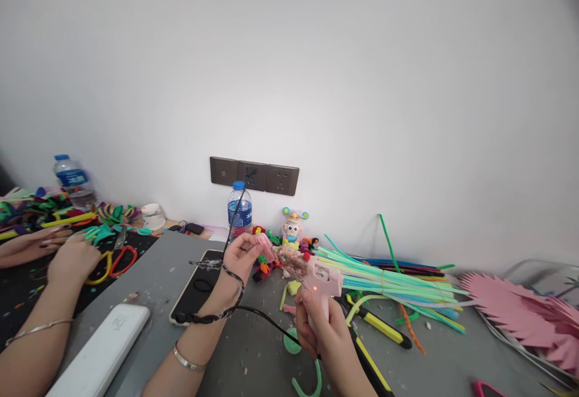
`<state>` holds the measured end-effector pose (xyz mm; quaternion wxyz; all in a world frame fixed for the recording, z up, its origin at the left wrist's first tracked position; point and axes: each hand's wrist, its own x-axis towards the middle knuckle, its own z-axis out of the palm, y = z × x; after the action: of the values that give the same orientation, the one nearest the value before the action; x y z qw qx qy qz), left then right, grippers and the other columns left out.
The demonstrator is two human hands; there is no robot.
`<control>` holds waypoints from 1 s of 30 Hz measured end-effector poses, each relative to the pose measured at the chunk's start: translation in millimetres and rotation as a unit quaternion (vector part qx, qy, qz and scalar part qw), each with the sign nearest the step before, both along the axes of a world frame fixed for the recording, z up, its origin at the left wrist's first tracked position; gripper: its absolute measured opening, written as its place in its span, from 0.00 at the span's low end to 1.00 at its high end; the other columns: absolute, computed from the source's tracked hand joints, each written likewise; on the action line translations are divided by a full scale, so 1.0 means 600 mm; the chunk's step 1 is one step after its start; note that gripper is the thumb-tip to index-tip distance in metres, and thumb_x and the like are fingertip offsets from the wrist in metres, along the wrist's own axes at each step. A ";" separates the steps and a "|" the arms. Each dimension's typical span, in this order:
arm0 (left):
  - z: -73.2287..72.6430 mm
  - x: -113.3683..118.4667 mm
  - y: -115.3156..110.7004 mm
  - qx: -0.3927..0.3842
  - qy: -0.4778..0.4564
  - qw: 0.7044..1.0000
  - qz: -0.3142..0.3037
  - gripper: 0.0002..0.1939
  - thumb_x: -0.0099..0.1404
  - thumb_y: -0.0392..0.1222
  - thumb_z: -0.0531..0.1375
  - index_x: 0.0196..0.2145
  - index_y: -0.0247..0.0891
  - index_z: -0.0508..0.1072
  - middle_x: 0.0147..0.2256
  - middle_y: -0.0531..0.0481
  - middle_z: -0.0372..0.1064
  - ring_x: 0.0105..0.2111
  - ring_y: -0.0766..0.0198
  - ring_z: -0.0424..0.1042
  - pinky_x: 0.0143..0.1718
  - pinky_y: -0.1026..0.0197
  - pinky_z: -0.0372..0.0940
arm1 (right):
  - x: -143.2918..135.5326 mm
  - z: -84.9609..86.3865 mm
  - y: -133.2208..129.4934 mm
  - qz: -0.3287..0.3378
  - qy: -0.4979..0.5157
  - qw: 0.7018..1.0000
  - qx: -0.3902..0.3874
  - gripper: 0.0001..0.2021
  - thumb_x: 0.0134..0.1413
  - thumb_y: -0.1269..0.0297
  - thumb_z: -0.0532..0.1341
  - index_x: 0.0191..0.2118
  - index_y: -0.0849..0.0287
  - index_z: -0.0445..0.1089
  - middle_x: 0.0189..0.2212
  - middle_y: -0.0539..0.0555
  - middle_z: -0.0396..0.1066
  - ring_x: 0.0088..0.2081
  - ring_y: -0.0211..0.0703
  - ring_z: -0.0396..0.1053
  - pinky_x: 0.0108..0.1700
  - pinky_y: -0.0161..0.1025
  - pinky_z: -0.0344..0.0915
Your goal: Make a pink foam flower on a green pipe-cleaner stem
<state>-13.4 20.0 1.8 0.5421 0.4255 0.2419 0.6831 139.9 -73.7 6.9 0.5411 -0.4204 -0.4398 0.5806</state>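
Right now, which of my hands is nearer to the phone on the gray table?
Left. Your left hand, pinching a pink piece, is just right of the phone; your right hand, gripping the glue gun, is farther to the right.

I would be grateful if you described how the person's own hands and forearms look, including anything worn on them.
Behind the left hand, the forearm wears a narrow silver-coloured bracelet. A black cord crosses near that wrist; whether it is worn is unclear. The right hand shows no jewellery, and neither forearm shows a sleeve.
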 end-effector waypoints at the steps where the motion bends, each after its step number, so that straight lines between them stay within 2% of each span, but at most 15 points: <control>1: 0.000 -0.001 0.000 -0.002 -0.006 1.000 0.001 0.18 0.46 0.45 0.72 0.23 0.37 0.66 0.20 0.54 0.72 0.19 0.66 0.71 0.25 0.61 0.69 | 0.000 -0.001 0.000 0.001 0.001 1.000 -0.001 0.27 0.44 0.36 0.61 0.23 0.58 0.59 0.10 0.39 0.50 0.10 0.27 0.46 0.12 0.28 0.44; 7: 0.000 -0.003 0.000 -0.028 -0.052 0.998 0.000 0.17 0.47 0.45 0.72 0.22 0.36 0.67 0.21 0.53 0.73 0.22 0.66 0.73 0.28 0.63 0.70 | 0.002 -0.008 -0.001 0.005 0.006 1.000 -0.010 0.27 0.44 0.36 0.61 0.24 0.58 0.58 0.10 0.39 0.50 0.10 0.26 0.46 0.13 0.27 0.44; 19: 0.003 -0.002 -0.001 -0.058 -0.083 0.995 0.004 0.18 0.44 0.44 0.74 0.23 0.36 0.68 0.21 0.55 0.73 0.23 0.67 0.74 0.29 0.64 0.70 | -0.001 0.001 0.000 0.014 -0.012 1.000 -0.022 0.28 0.41 0.35 0.62 0.23 0.56 0.55 0.10 0.39 0.50 0.10 0.26 0.46 0.12 0.27 0.44; 24: 0.004 -0.003 -0.002 -0.041 -0.079 0.996 0.012 0.18 0.44 0.44 0.74 0.23 0.36 0.68 0.21 0.55 0.72 0.22 0.66 0.74 0.29 0.63 0.70 | 0.000 -0.002 0.000 0.022 -0.016 0.999 -0.026 0.28 0.40 0.35 0.63 0.23 0.56 0.55 0.10 0.38 0.50 0.10 0.26 0.46 0.12 0.27 0.45; 30: 0.002 -0.013 0.003 -0.020 -0.063 0.998 0.018 0.16 0.49 0.45 0.71 0.23 0.36 0.67 0.21 0.54 0.72 0.24 0.66 0.74 0.31 0.63 0.70 | -0.001 -0.011 0.002 0.002 -0.006 1.000 -0.017 0.26 0.45 0.38 0.62 0.25 0.57 0.57 0.10 0.38 0.49 0.10 0.26 0.45 0.13 0.27 0.41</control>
<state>-21.1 21.5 3.1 0.5519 0.3661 0.2281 0.7137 139.2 -72.5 0.5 0.5295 -0.4323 -0.4339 0.5869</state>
